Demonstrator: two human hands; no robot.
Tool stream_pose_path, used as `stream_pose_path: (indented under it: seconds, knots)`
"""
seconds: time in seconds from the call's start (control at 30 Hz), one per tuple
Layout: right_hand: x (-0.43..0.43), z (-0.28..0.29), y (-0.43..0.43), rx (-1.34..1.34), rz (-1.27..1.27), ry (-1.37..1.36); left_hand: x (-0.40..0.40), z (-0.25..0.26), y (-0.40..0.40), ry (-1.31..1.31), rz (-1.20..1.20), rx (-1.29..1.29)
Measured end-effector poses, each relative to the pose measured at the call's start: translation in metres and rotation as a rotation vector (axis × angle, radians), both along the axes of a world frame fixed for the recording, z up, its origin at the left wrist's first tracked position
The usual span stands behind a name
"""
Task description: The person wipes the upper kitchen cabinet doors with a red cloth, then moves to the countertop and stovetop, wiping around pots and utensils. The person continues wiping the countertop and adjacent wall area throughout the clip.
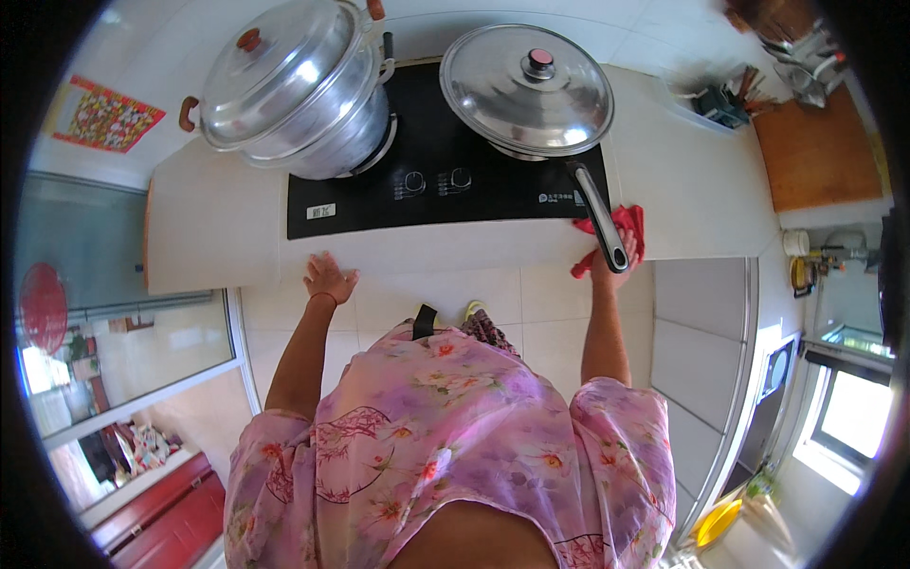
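Note:
My right hand presses a crumpled red cloth against the front strip of the pale countertop. The black and silver handle of a covered frying pan passes over that hand and hides part of it. Over at the left, my left hand rests at the counter's front edge, its fingers apart and nothing in it. Between and beyond the hands lies a black glass cooktop. The pan's domed metal lid has a knob with a pinkish top.
A large lidded aluminium steamer pot stands on the left burner. At the back right are a utensil holder and a wooden board. A glass sliding door is at left; pale cabinet fronts are at right.

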State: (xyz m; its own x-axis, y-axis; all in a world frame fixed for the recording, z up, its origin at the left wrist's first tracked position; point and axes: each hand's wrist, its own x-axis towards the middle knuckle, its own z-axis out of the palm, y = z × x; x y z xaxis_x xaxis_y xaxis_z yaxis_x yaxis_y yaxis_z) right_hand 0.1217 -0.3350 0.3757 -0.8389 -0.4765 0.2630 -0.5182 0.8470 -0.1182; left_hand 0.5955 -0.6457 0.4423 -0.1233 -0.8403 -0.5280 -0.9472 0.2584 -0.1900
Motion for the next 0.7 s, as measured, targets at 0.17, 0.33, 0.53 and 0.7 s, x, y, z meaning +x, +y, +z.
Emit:
stream_pose_path:
  seconds: [0.17, 0.33, 0.53, 0.7]
  knots:
    - [-0.065, 0.001, -0.002, -0.361, -0.302, -0.338, -0.008, 0.007, 0.005, -0.037, 0.023, 0.049]
    - [-0.087, -0.010, -0.022, -0.948, -0.073, -0.309, -0.006, -0.007, 0.001, 0.009, 0.049, 0.055]
    - [0.032, -0.018, -0.102, -0.750, 0.021, -0.259, 0.003, -0.003, 0.005, 0.051, 0.125, 0.074]
    - [0.154, -0.005, -0.141, -0.165, 0.537, -0.237, 0.002, -0.005, 0.003, 0.034, 0.121, 0.037]
